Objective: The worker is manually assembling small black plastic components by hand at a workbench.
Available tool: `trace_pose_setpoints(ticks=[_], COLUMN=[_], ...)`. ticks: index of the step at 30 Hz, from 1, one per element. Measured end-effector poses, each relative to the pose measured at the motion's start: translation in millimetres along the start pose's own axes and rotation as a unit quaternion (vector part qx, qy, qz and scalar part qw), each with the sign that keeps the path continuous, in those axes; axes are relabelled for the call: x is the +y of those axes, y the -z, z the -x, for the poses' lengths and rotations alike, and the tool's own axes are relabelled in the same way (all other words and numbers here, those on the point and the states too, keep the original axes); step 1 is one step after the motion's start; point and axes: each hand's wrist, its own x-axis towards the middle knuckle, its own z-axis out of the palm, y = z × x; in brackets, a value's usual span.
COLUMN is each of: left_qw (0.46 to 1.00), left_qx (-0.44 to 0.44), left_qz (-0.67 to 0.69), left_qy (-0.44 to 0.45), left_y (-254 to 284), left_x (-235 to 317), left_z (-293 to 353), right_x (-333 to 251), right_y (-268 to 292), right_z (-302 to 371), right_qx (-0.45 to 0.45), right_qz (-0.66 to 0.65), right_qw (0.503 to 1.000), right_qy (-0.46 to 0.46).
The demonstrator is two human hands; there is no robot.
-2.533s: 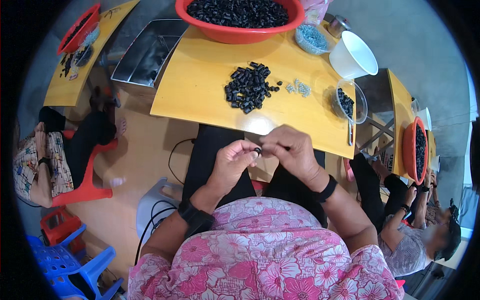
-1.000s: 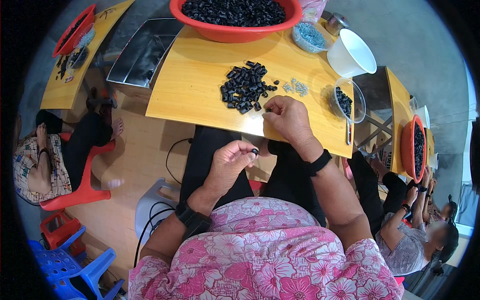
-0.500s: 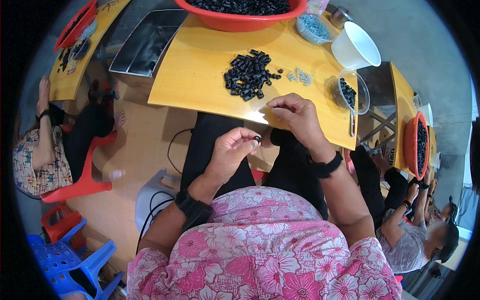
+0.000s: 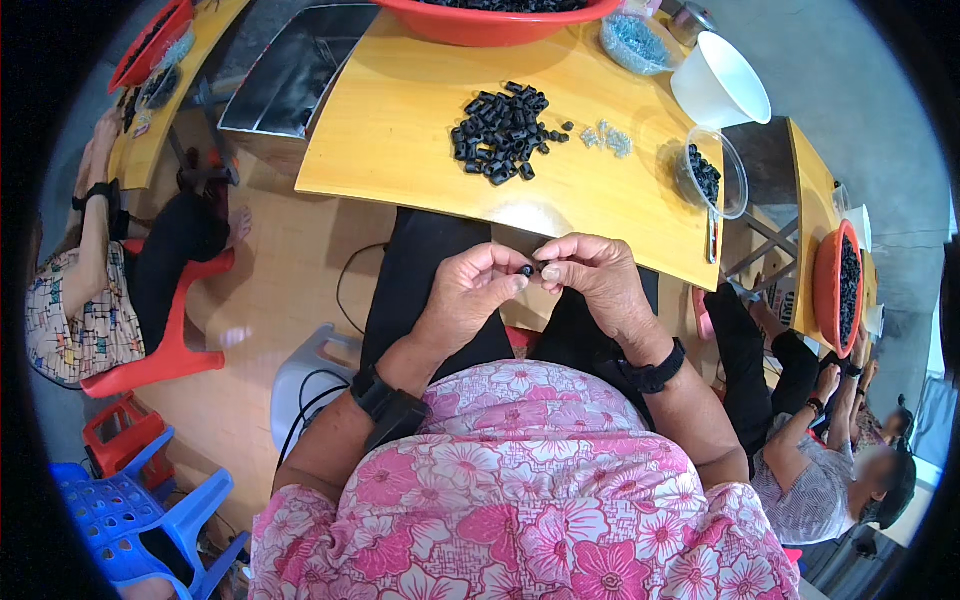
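Observation:
My left hand (image 4: pixel 474 294) pinches a small black plastic piece (image 4: pixel 526 270) between thumb and forefinger, above my lap and just off the table's near edge. Close beside it, my right hand (image 4: pixel 597 284) is closed in a pinch on a second small black piece (image 4: pixel 543 266). The fingertips of both hands almost meet, and whether the two pieces touch is hard to tell. Beyond my hands, a pile of black plastic pieces (image 4: pixel 497 133) lies on the yellow table (image 4: pixel 390 140). Right of the pile is a little heap of small silvery screws (image 4: pixel 608 139).
A red basin (image 4: pixel 480 28) of black parts stands at the table's far side. A clear tub (image 4: pixel 635 45), a white bucket (image 4: pixel 722 78) and a clear cup (image 4: pixel 738 178) are at the right. Other people sit at tables on both sides; a blue chair (image 4: pixel 120 520) stands lower left.
My right hand has come down from over the table edge to meet my left hand, and now pinches a small black piece. The left hand keeps its piece, shifted slightly right.

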Motion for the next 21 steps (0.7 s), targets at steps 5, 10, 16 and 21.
trace_pose_setpoints(ticks=[5,10,16,21], left_qw=[1.0,1.0,1.0,1.0], left_qx=[-0.008,-0.004,-0.01,-0.015], left_qz=[0.013,-0.003,-0.011,-0.008], left_qy=[-0.015,-0.006,-0.004,0.002], left_y=[1,-1,0,-1], left_x=[-1,3,4,4], left_z=[0,0,1,1], right_x=[-1,2,13,11], right_y=[-4,-1,5,3], right_z=[2,2,-1,-1], right_qx=[0.007,-0.001,-0.036,-0.039], right_qz=[-0.041,-0.057,-0.018,-0.02], right_qw=[0.999,0.998,0.999,0.997], right_qy=[-0.026,-0.024,0.032,0.061])
